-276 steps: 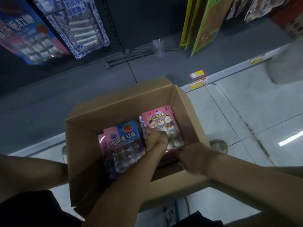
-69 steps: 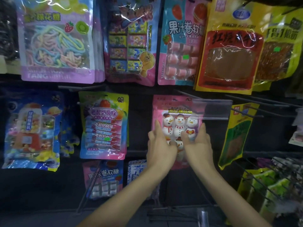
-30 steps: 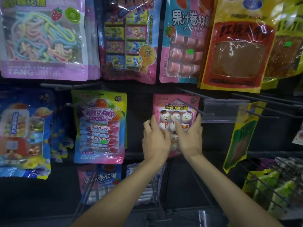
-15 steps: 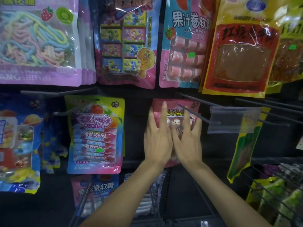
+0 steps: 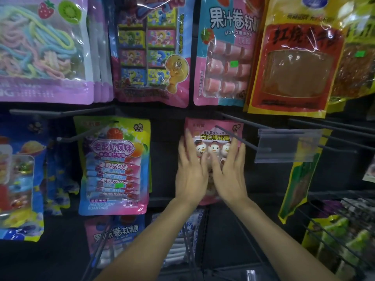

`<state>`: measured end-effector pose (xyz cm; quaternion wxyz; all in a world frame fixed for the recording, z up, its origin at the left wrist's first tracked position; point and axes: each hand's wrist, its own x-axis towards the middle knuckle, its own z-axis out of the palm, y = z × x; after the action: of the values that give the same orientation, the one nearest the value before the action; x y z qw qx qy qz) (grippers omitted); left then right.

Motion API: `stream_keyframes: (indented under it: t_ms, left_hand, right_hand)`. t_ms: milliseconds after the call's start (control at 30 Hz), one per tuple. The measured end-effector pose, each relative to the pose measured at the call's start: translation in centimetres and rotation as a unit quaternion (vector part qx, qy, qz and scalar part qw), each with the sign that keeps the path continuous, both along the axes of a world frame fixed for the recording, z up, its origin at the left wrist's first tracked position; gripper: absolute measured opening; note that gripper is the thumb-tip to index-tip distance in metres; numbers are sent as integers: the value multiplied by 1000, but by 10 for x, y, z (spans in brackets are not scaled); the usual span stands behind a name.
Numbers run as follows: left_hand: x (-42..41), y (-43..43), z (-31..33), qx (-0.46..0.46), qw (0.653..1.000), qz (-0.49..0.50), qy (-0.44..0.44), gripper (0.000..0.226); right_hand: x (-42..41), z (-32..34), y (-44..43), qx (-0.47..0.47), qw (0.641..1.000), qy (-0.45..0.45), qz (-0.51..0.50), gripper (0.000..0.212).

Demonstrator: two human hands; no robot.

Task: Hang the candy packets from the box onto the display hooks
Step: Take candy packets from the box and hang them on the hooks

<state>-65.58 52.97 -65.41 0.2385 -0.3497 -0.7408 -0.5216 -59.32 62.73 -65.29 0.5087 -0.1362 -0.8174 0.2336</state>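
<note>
A pink packet of snowman marshmallows (image 5: 215,134) hangs on a dark display hook (image 5: 241,140) in the middle row. My left hand (image 5: 191,169) lies flat on the packet's left side, fingers straight and pointing up. On the right side my right hand (image 5: 231,171) rests the same way, fingers spread against the front. Both hands cover the packet's lower half. The hook's rod runs out toward me and ends at a clear price-tag holder (image 5: 286,146). The box is out of view.
Other packets hang around: a yellow-blue fruit candy packet (image 5: 115,165) to the left, pink and blue packets (image 5: 223,49) above, a red-yellow snack bag (image 5: 294,57) upper right. Bare hook rods (image 5: 334,130) jut out at right. A pink roll-candy packet (image 5: 115,232) hangs below.
My hands slid down a little on the snowman packet, uncovering its title and the three faces. Nine seconds ago both hands were in the cardboard box on the floor.
</note>
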Motion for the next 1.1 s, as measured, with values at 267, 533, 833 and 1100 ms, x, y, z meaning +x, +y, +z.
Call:
stream_keyframes:
  t_ms: [267, 533, 833, 1100]
  left_hand:
    - [3, 1, -39, 34, 977, -41, -204, 90]
    - [1, 0, -39, 19, 979, -36, -197, 81]
    - [1, -20, -24, -52, 989, 13, -141, 80]
    - [24, -40, -10, -173, 971, 85, -143, 75]
  right_hand:
    - [3, -20, -3, -283, 954, 32, 96, 91]
    - [7, -26, 15, -313, 941, 30, 129, 81]
    - [27, -12, 8, -273, 959, 17, 77, 97]
    - [57, 2, -8, -231, 973, -16, 4, 104]
